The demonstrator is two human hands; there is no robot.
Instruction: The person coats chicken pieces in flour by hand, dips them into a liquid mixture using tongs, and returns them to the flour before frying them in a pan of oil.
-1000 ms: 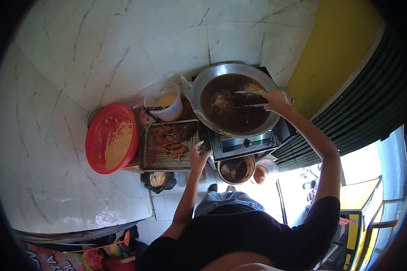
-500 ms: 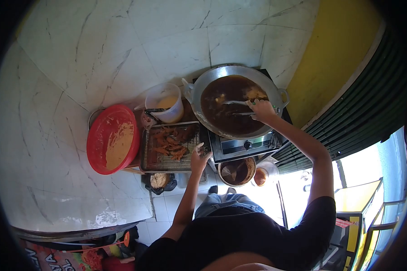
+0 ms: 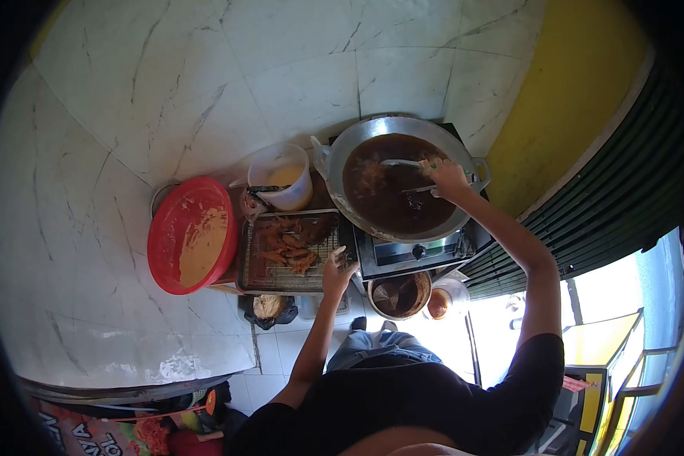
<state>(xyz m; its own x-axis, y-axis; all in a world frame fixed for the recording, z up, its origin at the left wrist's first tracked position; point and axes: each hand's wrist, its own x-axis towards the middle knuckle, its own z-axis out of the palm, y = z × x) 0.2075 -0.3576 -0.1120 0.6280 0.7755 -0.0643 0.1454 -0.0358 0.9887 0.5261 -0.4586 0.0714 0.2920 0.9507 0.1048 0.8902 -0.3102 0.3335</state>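
Note:
My right hand (image 3: 450, 179) is closed around metal tongs (image 3: 400, 162), held over the wide wok (image 3: 334, 190). The two arms of the tongs are spread apart above the dark brown oil (image 3: 403, 216). Pale bubbling shows at the left side of the oil. Lower down, my left hand (image 3: 339, 275) has its fingers apart and holds nothing, beside the right edge of the wire-rack tray (image 3: 277, 284) and close to the stove's (image 3: 391, 263) front left corner. Several orange-brown fried pieces (image 3: 290, 251) lie on the rack.
A red basin (image 3: 159, 262) with pale floury mix stands at the left. Behind the tray is a translucent tub (image 3: 302, 186) with yellowish liquid. Under the stove front sit a brown-stained pot (image 3: 425, 295) and a clear container (image 3: 459, 292). A black bag (image 3: 285, 315) holds pale crumbs.
My right hand and the tongs have shifted slightly right. The pale bubbling near the wok's right side is gone, and bubbling now shows at the left. My left hand stays about where it was.

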